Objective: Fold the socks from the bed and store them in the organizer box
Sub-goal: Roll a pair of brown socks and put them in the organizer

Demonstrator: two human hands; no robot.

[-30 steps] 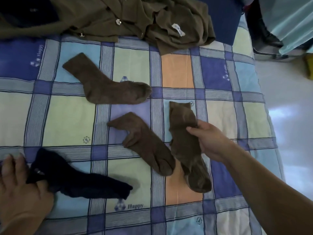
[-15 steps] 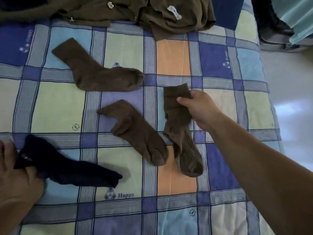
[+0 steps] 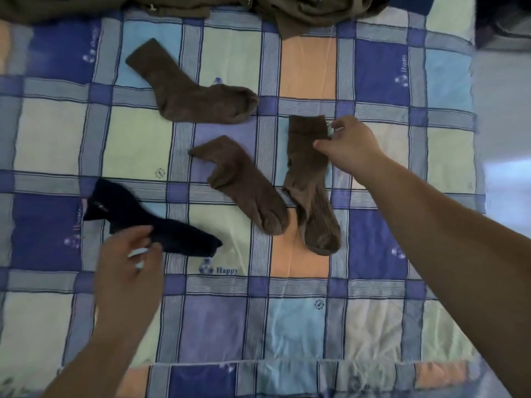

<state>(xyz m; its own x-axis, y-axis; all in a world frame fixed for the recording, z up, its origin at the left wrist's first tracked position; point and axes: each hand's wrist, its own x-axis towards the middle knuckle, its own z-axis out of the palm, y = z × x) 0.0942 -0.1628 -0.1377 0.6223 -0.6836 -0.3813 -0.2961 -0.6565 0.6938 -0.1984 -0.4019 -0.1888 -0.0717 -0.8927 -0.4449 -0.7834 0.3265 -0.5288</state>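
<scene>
4 socks flat on the checked bedsheet point(image 3: 307, 70): plain brown sock point(image 3: 195, 90) at 11 o'clock, second brown sock point(image 3: 244, 185) at centre, ribbed brown sock point(image 3: 310, 185) just right of it with toes nearly touching, navy sock point(image 3: 155, 222) at 8 o'clock. Right hand point(image 3: 349, 147) pinches the ribbed sock's cuff edge between thumb and fingers; left hand point(image 3: 129, 262), blurred, fingers curled at the navy sock's lower edge, can't tell if it's gripping. Sheet print reads "Happy" at 6 o'clock below the navy toe; olive garment point(image 3: 316, 10) bunched at 12 o'clock.
</scene>
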